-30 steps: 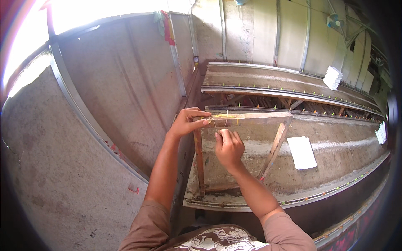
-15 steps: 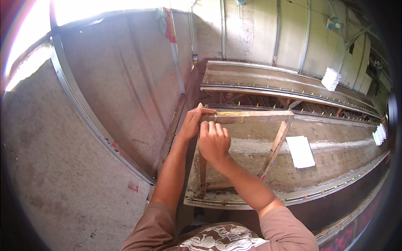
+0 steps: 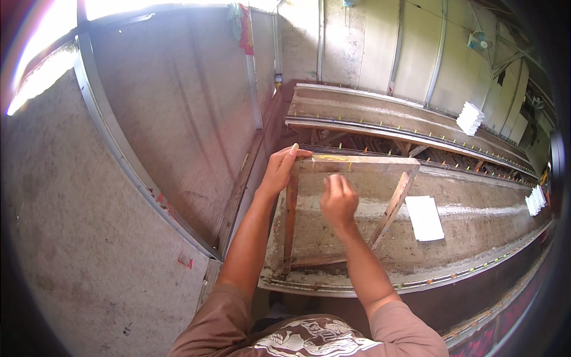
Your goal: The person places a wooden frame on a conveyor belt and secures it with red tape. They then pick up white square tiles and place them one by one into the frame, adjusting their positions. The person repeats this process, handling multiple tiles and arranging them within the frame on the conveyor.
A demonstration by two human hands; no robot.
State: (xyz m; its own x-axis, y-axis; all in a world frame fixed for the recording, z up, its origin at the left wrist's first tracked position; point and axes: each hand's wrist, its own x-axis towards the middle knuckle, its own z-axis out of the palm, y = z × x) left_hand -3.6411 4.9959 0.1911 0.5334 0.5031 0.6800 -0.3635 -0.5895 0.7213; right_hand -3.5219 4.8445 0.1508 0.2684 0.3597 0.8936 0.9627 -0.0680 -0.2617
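Note:
A wooden frame (image 3: 363, 160) stands tilted up over the near end of the long table, with the tabletop visible through its opening. My left hand (image 3: 278, 171) is closed on its upper left corner, thumb up and a finger laid along the top bar. Just below that bar, in front of the opening, my right hand (image 3: 339, 202) is closed with fingers bunched. Whatever it may hold is too small or hidden to make out. Yellow marks show on the top bar near my left hand.
The long stained table (image 3: 476, 229) carries a white sheet stack (image 3: 424, 218) and another white pile (image 3: 535, 200) at its far right. Behind runs a second long table (image 3: 369, 110) with a white stack (image 3: 470, 118). A grey wall (image 3: 172, 119) stands close on the left.
My right hand has moved rightward, away from the frame's upper left corner, staying closed. My left hand remains at that corner, its thumb now more upright.

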